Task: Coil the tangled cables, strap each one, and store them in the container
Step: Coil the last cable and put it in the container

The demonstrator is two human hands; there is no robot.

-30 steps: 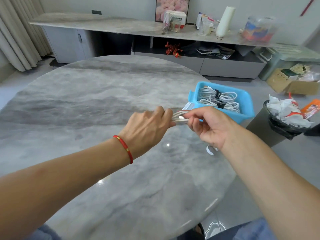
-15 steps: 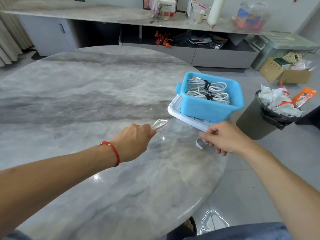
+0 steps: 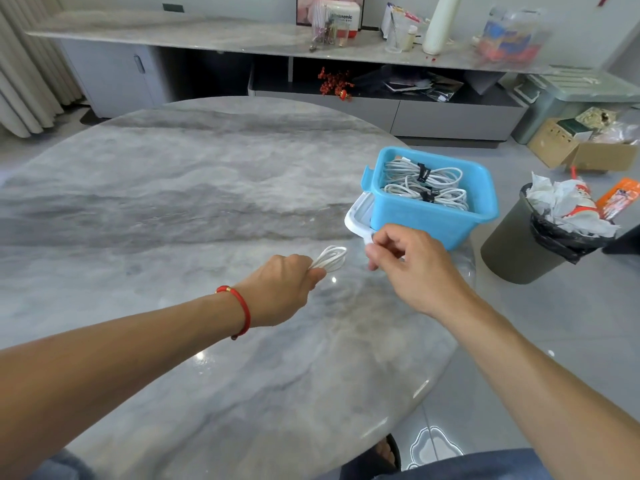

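Note:
My left hand grips a coiled white cable above the marble table; only the loop end sticks out past the fingers. Just to the right, my right hand pinches a small white strap between thumb and fingers, a short gap from the loop. The blue container stands at the table's right edge on a white lid. In it lie two coiled white cables, each bound with a black strap.
A dark waste bin full of paper stands on the floor right of the table. Behind it are a cardboard box and a long sideboard with bottles and jars. The table's rounded edge runs close under my right forearm.
My right hand let go of the coil, dropped to a white strap on the table by the lid, and has risen again holding it. My left hand keeps the coil.

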